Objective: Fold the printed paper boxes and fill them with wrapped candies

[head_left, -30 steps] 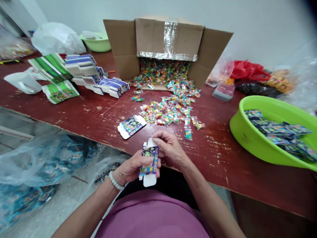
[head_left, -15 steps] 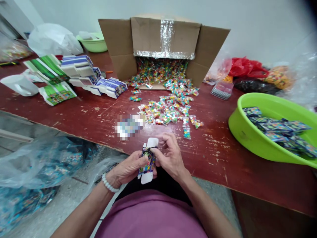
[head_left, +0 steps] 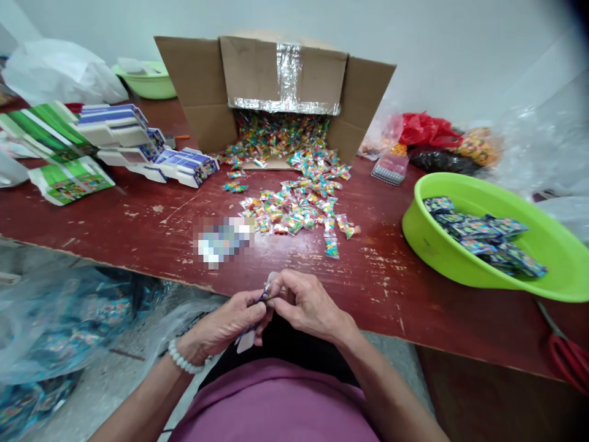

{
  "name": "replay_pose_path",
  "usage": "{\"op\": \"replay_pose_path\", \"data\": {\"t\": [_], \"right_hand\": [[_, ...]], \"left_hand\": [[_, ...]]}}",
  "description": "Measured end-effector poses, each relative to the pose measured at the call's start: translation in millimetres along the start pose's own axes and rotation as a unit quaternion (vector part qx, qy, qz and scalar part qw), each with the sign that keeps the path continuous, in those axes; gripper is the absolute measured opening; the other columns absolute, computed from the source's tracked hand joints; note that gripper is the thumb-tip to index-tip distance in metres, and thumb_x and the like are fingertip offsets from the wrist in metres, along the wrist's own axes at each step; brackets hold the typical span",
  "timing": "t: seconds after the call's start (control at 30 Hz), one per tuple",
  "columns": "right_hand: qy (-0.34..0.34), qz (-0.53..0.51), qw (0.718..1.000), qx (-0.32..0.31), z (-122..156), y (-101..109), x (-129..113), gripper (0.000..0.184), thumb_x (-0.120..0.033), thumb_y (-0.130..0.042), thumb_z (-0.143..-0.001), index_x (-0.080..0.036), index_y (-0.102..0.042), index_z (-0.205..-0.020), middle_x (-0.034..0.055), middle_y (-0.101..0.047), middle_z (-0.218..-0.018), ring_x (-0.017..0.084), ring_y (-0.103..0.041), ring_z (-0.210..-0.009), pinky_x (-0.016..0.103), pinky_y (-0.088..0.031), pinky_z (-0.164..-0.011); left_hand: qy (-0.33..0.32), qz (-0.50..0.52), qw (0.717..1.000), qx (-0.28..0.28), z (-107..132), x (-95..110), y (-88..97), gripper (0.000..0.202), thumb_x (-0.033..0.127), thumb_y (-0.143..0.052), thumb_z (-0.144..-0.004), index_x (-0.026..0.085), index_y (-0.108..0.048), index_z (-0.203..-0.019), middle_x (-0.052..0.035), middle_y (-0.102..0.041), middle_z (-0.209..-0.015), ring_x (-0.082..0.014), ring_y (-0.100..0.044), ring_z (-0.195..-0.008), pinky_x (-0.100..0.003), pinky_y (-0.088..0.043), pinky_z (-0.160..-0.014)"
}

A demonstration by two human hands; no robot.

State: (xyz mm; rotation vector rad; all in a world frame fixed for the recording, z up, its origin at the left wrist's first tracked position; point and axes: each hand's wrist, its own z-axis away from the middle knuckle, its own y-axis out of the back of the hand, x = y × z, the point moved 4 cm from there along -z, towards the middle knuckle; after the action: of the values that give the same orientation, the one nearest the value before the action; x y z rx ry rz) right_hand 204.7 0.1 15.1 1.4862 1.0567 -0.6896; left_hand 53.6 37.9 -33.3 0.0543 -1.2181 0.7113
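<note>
The grip is a two-handed pinch: the left hand (head_left: pixel 225 322) and the right hand (head_left: pixel 308 305) press together on a thin printed card box (head_left: pixel 264 296), seen nearly edge-on, with its white card flap (head_left: pixel 245 342) showing below the fingers; the box is held just past the near edge of the dark-red, worn wooden bench (head_left: pixel 138 227), above the lap; a white bead bracelet (head_left: pixel 183 359) circles the left wrist; ahead, small colourful cellophane packets (head_left: pixel 288 209) spill from an open brown cardboard carton (head_left: pixel 280 67); a pixelated flat card piece (head_left: pixel 224 241) lies nearest the hands; a lime-green plastic basin (head_left: pixel 427 233) near the bench's right edge holds dark printed packets (head_left: pixel 473 236).
</note>
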Motion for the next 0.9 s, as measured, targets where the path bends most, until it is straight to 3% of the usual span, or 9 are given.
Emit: {"op": "replay_pose_path", "data": {"t": [0.2, 0.27, 0.4, 0.47, 0.53, 0.67, 0.77, 0.83, 0.9], "right_hand": [[-0.058, -0.134, 0.981, -0.127, 8, -7, 17, 0.012, -0.026, -0.067, -0.086, -0.020, -0.057, -0.088, -0.0042, -0.059, -0.074, 0.010, -0.054, -0.063, 0.021, -0.041, -0.059], [-0.080, -0.173, 0.978, -0.083, 8, -8, 21, 0.015, -0.027, -0.069, -0.084, -0.020, -0.056, -0.086, -0.0043, -0.059, -0.073, 0.010, -0.053, -0.062, 0.021, -0.042, -0.058], [-0.122, -0.093, 0.982, 0.109, 9, -8, 29, 0.025, -0.021, -0.072, -0.076, -0.021, -0.063, -0.100, -0.0016, -0.060, -0.083, 0.010, -0.052, -0.064, 0.022, -0.043, -0.059], [-0.146, -0.120, 0.976, 0.112, 9, -13, 34, 0.017, -0.030, -0.069, -0.081, -0.019, -0.066, -0.093, 0.0002, -0.061, -0.082, 0.011, -0.055, -0.063, 0.022, -0.045, -0.057], [-0.156, -0.145, 0.971, 0.111, 9, -14, 36, 0.023, -0.038, -0.062, -0.087, -0.018, -0.065, -0.076, 0.0002, -0.060, -0.074, 0.011, -0.055, -0.060, 0.022, -0.045, -0.055], [-0.155, -0.087, 0.970, 0.166, 11, 0, 36, 0.030, -0.040, -0.061, -0.087, -0.017, -0.060, -0.067, -0.0004, -0.059, -0.067, 0.012, -0.054, -0.062, 0.023, -0.044, -0.058], [-0.193, -0.165, 0.955, 0.152, 11, -2, 38, 0.025, -0.042, -0.062, -0.087, -0.018, -0.064, -0.092, -0.0002, -0.064, -0.075, 0.014, -0.058, -0.065, 0.023, -0.047, -0.059], [-0.211, -0.254, 0.929, 0.166, 12, -9, 39, 0.040, -0.041, -0.066, -0.084, -0.021, -0.055, -0.117, -0.0018, -0.065, -0.079, 0.014, -0.061, -0.066, 0.024, -0.049, -0.059], [-0.206, -0.310, 0.908, 0.195, 13, -16, 40, 0.052, -0.038, -0.070, -0.082, -0.025, -0.047, -0.127, -0.0028, -0.066, -0.081, 0.015, -0.063, -0.069, 0.025, -0.052, -0.063]], "left_hand": [[0.074, -0.061, 0.993, -0.062, 3, -5, -3.4, 0.026, 0.034, -0.076, -0.072, 0.014, -0.062, -0.080, 0.0013, -0.057, -0.064, -0.0096, -0.050, -0.055, -0.020, -0.039, -0.052], [0.067, -0.054, 0.996, -0.026, 1, -4, -4.3, 0.028, 0.036, -0.077, -0.071, 0.013, -0.062, -0.079, 0.0010, -0.058, -0.063, -0.0099, -0.052, -0.054, -0.021, -0.040, -0.052], [0.006, -0.032, 0.992, 0.119, -6, 4, -3.6, 0.035, 0.041, -0.077, -0.073, 0.012, -0.064, -0.087, -0.0016, -0.063, -0.072, -0.0126, -0.059, -0.058, -0.025, -0.048, -0.057], [-0.011, -0.026, 0.988, 0.151, -9, 6, -5.4, 0.036, 0.043, -0.076, -0.074, 0.012, -0.064, -0.085, -0.0024, -0.063, -0.074, -0.0138, -0.060, -0.059, -0.027, -0.049, -0.058], [-0.035, -0.041, 0.984, 0.169, -11, 6, -6.0, 0.034, 0.044, -0.073, -0.078, 0.012, -0.064, -0.084, -0.0019, -0.063, -0.074, -0.0137, -0.060, -0.063, -0.026, -0.050, -0.060], [-0.120, -0.098, 0.964, 0.214, -10, 7, -3.6, 0.031, 0.037, -0.069, -0.084, 0.017, -0.062, -0.107, -0.0040, -0.068, -0.097, -0.0168, -0.064, -0.088, -0.028, -0.053, -0.077], [-0.148, -0.060, 0.956, 0.246, -5, 8, -6.1, 0.051, 0.032, -0.071, -0.083, 0.022, -0.047, -0.126, -0.0030, -0.069, -0.099, -0.0179, -0.067, -0.086, -0.031, -0.056, -0.077], [-0.160, -0.021, 0.951, 0.263, -2, 9, -10.8, 0.067, 0.029, -0.071, -0.082, 0.027, -0.033, -0.138, -0.0026, -0.069, -0.100, -0.0180, -0.069, -0.082, -0.031, -0.057, -0.072], [-0.174, -0.002, 0.947, 0.269, 0, 11, -15.4, 0.070, 0.028, -0.070, -0.083, 0.029, -0.031, -0.141, -0.0055, -0.067, -0.112, -0.0180, -0.069, -0.087, -0.030, -0.057, -0.074]]}}
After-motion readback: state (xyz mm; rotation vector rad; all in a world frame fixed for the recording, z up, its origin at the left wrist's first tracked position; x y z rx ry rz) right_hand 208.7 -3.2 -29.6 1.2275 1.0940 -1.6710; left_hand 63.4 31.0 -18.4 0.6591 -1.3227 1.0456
